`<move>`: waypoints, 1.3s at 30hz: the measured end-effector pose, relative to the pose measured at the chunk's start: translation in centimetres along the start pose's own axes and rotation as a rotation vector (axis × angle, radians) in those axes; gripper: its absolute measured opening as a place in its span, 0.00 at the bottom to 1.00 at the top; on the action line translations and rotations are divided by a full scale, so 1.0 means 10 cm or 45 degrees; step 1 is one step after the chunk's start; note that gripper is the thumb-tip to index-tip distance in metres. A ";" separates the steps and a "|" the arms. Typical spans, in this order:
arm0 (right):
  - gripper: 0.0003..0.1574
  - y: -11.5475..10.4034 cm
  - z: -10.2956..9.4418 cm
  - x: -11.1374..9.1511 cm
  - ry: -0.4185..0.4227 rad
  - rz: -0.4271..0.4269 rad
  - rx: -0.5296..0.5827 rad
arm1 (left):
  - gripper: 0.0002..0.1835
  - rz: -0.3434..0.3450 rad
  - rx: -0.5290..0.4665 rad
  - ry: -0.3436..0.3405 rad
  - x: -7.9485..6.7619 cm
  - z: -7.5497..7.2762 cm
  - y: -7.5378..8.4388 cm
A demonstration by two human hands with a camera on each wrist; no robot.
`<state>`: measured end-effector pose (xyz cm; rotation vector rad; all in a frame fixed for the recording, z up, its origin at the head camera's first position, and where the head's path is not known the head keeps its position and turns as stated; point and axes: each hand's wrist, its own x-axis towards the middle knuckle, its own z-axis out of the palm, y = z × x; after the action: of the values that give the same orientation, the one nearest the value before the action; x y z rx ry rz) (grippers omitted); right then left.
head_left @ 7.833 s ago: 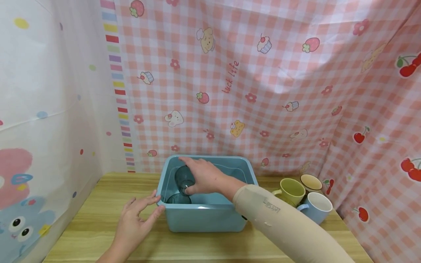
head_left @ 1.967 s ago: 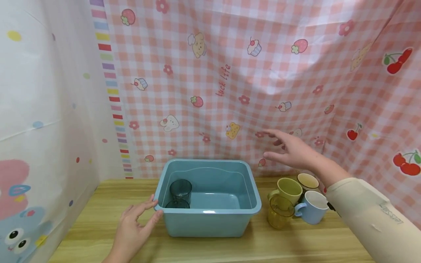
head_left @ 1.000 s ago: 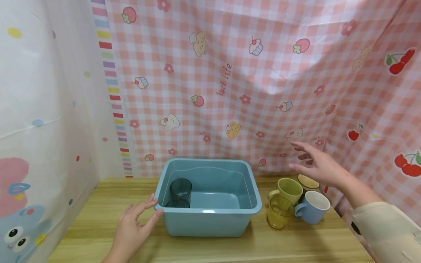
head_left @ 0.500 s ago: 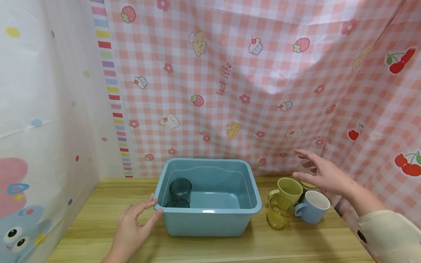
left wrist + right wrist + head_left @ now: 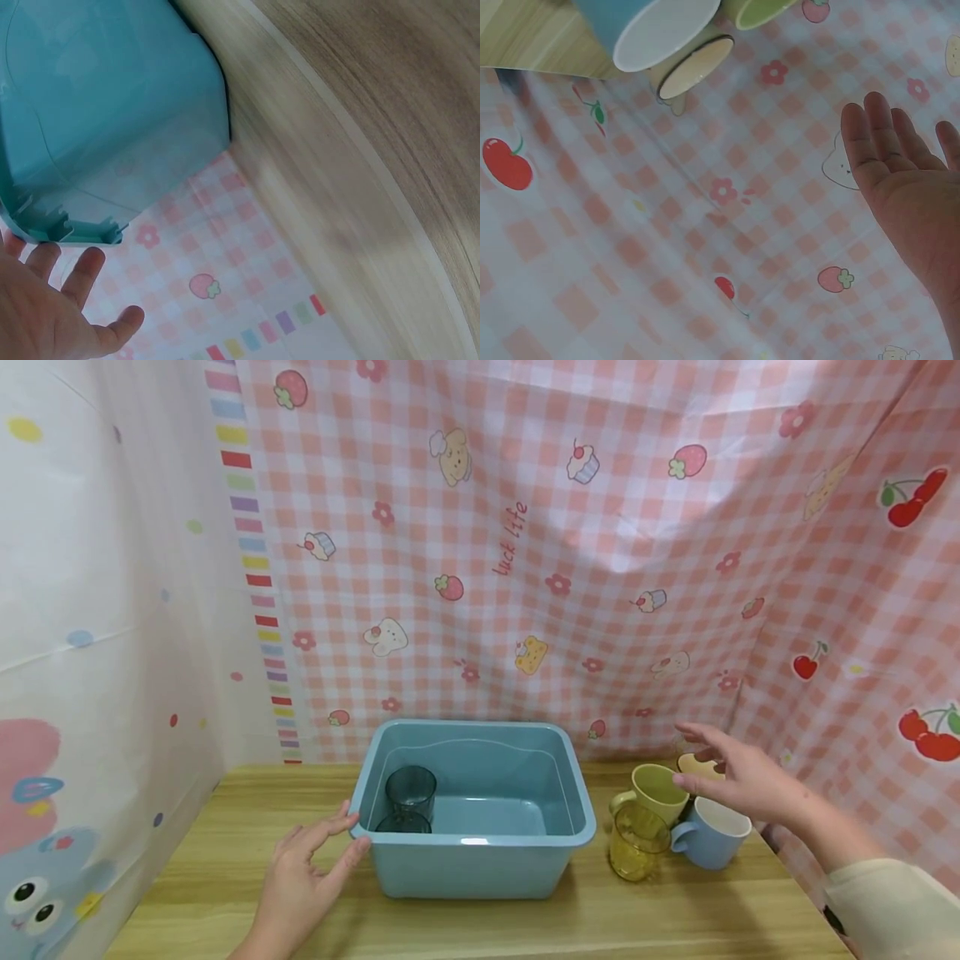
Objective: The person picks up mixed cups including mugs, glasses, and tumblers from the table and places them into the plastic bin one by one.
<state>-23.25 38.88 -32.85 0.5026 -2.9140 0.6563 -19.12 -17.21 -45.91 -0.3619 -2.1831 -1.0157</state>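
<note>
four cups stand bunched right of the tub, whose rim the left hand touches with parted fingers, while the right hand, empty, thumb and fingers wide, hovers near, where a straight, slow descent would likely jostle them least.

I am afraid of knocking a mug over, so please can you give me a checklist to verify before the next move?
1. Right grip free: ok, it holds nothing.
2. Left grip at the bin: ok, fingers at its left front corner.
3. Room in the bin: ok, two dark glasses at the left, right side bare.
4. Blue mug and green mug upright: ok.
5. Yellow glass clear of the green mug: cannot tell, they overlap in the head view.
6. Cream-lined cup fully visible in the head view: not ok, the right grip partly covers it.
</note>
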 end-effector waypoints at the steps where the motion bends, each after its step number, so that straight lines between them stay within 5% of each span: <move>1: 0.50 0.01 0.01 -0.01 -0.001 0.000 -0.003 | 0.19 -0.005 0.001 -0.005 0.00 0.00 0.00; 39: 0.49 0.17 0.42 -0.21 -0.028 -0.017 0.015 | 0.19 -0.054 0.014 -0.014 -0.01 0.01 -0.04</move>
<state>-22.06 39.14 -37.64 0.5336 -2.9261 0.6709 -19.32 -17.39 -46.22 -0.3183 -2.2133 -1.0267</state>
